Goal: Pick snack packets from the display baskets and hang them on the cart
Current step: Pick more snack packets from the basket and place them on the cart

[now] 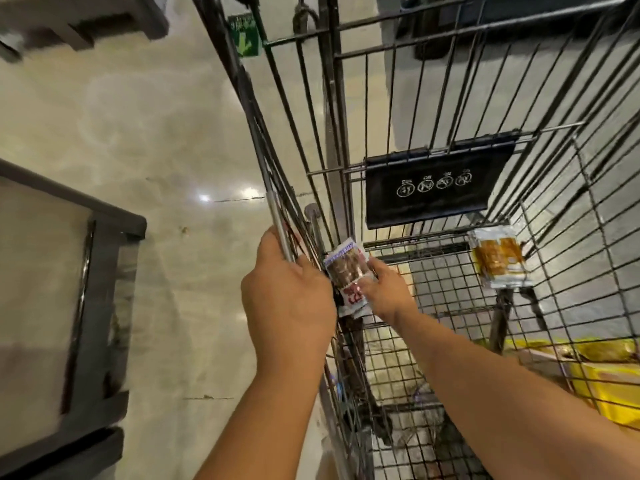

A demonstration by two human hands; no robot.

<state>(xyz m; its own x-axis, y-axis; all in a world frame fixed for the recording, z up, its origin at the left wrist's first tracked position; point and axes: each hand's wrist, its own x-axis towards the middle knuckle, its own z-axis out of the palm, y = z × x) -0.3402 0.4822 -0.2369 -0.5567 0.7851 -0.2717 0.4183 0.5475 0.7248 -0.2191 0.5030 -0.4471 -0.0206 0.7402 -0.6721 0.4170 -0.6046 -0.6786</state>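
Head cam: L hand (287,292) grips cart rim (276,210); R hand (384,289) pinches snack packet (346,268) just inside it.

the wire side wall (259,157) shuts the open floor (156,133) off from the cart's inside. the left hand (287,292) gripping it and the right hand (384,289) pinching a packet (348,271) fill the near corner. free room lies above the wire bottom (446,306), edged by a black flap (436,188), a hanging packet (498,258) and yellow boxes (602,382).

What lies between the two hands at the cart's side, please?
Head view: the snack packet and the cart's side wires lie there; the left hand grips the wires, the right hand holds the packet.
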